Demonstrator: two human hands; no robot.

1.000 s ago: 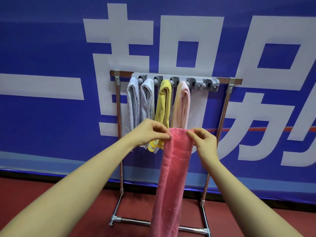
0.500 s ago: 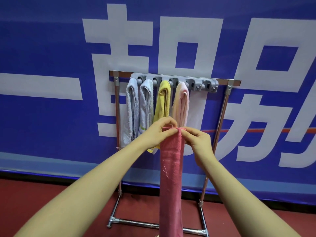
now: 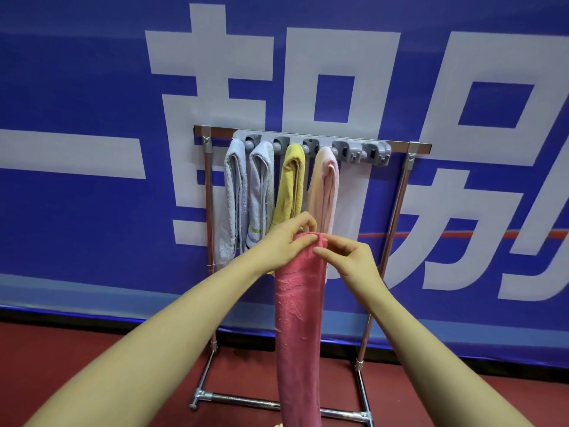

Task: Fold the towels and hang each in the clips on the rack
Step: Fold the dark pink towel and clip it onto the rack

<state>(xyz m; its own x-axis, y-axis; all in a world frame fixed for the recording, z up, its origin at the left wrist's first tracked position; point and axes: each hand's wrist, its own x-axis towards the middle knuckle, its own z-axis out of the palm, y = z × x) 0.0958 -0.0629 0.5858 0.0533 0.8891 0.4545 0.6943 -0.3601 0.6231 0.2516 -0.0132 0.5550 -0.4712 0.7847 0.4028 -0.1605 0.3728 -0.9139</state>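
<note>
A long pink towel hangs down in front of me, folded into a narrow strip. My left hand grips its top edge from the left, and my right hand pinches that edge from the right. Behind stands a metal rack with a grey clip bar. Four folded towels hang in its clips: a grey towel, a white towel, a yellow towel and a pale pink towel. The rightmost clip holds nothing.
A blue banner with large white characters covers the wall behind the rack. The floor is dark red. The rack's base bar lies low near the towel's lower end.
My hands have drawn together at the pink towel's top, narrowing it from a wide fold into a slim strip. Both hands stay at about the same height in front of the rack.
</note>
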